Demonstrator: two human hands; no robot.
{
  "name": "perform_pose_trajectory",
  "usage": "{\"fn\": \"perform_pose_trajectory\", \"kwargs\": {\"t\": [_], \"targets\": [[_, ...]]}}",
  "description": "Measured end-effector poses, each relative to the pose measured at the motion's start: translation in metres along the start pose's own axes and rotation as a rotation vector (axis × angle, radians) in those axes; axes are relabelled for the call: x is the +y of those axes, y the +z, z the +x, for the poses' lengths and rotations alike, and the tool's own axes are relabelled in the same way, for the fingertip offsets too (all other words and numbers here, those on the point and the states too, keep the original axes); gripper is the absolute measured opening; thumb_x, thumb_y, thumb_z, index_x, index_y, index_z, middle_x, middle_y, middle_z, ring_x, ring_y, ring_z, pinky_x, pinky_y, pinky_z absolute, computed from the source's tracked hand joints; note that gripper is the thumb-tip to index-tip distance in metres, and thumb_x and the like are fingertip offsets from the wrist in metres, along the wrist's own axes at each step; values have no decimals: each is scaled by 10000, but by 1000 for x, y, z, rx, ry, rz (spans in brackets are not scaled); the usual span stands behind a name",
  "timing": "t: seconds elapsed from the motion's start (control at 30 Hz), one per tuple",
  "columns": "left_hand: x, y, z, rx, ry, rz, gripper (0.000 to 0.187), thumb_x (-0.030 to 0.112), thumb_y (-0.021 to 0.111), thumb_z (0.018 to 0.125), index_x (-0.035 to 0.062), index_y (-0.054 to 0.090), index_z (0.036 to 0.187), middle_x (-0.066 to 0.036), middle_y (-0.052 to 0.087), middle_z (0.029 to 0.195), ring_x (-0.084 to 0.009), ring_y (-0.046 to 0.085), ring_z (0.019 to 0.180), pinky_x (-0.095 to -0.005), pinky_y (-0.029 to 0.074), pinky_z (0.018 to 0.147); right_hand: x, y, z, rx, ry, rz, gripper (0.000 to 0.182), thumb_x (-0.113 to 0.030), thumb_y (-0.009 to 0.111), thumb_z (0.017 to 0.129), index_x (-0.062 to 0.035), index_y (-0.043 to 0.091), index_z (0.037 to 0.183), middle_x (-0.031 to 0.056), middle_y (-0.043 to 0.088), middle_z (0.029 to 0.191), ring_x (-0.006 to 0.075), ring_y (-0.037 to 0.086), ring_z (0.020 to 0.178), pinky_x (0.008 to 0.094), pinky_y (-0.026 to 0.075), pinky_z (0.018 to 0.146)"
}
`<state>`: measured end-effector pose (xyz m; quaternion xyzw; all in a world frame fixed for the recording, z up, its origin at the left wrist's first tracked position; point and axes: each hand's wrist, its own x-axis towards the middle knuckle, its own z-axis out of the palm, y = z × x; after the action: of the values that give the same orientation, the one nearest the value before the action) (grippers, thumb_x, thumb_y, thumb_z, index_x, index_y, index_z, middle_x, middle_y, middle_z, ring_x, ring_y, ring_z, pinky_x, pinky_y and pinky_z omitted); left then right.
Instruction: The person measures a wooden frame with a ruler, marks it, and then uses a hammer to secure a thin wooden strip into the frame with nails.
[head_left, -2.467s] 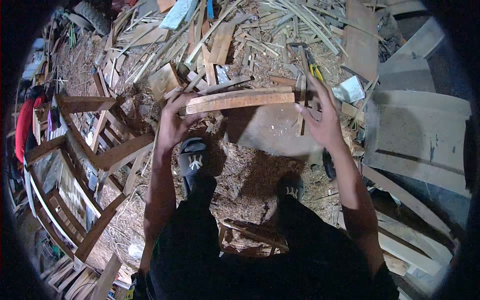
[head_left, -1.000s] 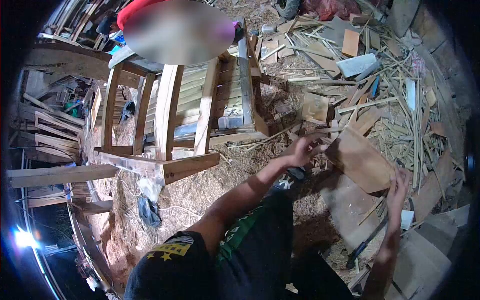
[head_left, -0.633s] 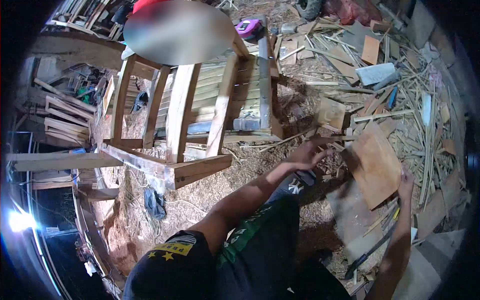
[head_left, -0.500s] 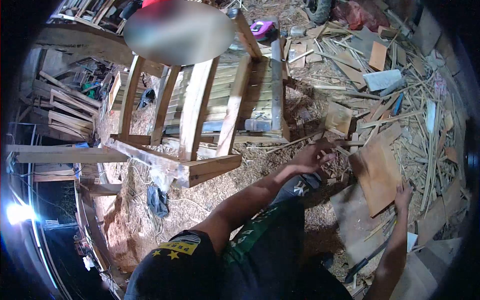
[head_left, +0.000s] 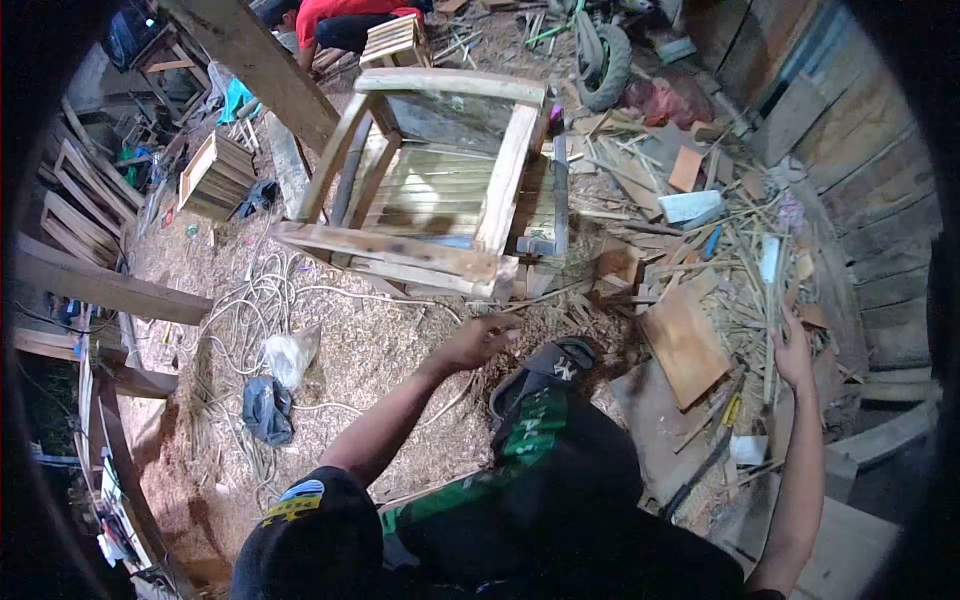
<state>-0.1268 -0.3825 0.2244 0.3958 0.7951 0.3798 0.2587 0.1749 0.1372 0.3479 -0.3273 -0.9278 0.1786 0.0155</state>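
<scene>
My left hand (head_left: 478,343) is held over the shavings-covered floor, fingers apart and nothing in them. It is nearest to my shoe (head_left: 560,372) and the front corner of a wooden frame (head_left: 400,255) with slats visible behind its bars. My right hand (head_left: 793,347) reaches over a heap of thin wood strips (head_left: 745,280), its fingers stretched out and pointing away from me. A brown thin wooden board (head_left: 687,345) lies to the left of that hand, apart from it. Close by is a dark long-handled tool (head_left: 690,480), beside a yellow-handled item (head_left: 732,410).
A person in a red top (head_left: 350,20) crouches at the back. Coiled cord (head_left: 255,300), a clear plastic bag (head_left: 290,355) and a black bag (head_left: 267,410) lie on the left floor. A wheel (head_left: 603,68) stands at the back; plank walling (head_left: 870,200) bounds the right.
My right hand has come off the brown board, which now lies on the scraps. My left hand has drawn back from near the board towards the wooden frame. The view has shifted.
</scene>
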Motion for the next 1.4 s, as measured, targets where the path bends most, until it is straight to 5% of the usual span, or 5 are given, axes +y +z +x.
{"fn": "perform_pose_trajectory", "kwargs": {"t": [0.47, 0.53, 0.83, 1.37, 1.4], "targets": [[76, -192, -143, 475, 60, 43, 310, 253, 648, 987, 11, 689, 1178, -145, 738, 1053, -227, 710, 960, -359, 558, 807, -216, -80, -41, 308, -257, 559, 470, -195, 655, 965, -21, 558, 1391, 209, 610, 1360, 311, 597, 1251, 381, 441, 1062], [89, -204, -158, 535, 58, 95, 284, 225, 642, 993, 28, 687, 1192, -132, 732, 1080, -211, 701, 978, -351, 559, 804, -217, -69, -37, 317, -377, 328, 490, -254, 671, 957, -9, 572, 1370, 225, 672, 1241, 277, 646, 1170, 364, 487, 984], [146, -258, -196, 730, 125, 378, 303, 249, 665, 968, 38, 693, 1184, -162, 723, 1071, -265, 696, 982, -363, 535, 832, -285, -34, -62, 490, -442, 385, 471, -249, 676, 932, -30, 600, 1341, 260, 641, 1262, 390, 609, 1208, 429, 469, 1026], [187, -307, -135, 775, 230, 553, 289, 251, 646, 990, 34, 699, 1173, -113, 713, 1083, -183, 689, 980, -331, 554, 801, -330, -27, -36, 214, -525, 368, 450, -252, 677, 945, -9, 609, 1318, 243, 621, 1319, 370, 589, 1244, 411, 448, 1062], [177, -308, -121, 815, 238, 436, 283, 235, 680, 953, 33, 701, 1150, -156, 723, 1034, -274, 697, 930, -371, 543, 777, -333, -26, -36, 160, -489, 351, 435, -244, 684, 950, -24, 615, 1319, 237, 619, 1332, 341, 584, 1271, 391, 438, 1075]]}}
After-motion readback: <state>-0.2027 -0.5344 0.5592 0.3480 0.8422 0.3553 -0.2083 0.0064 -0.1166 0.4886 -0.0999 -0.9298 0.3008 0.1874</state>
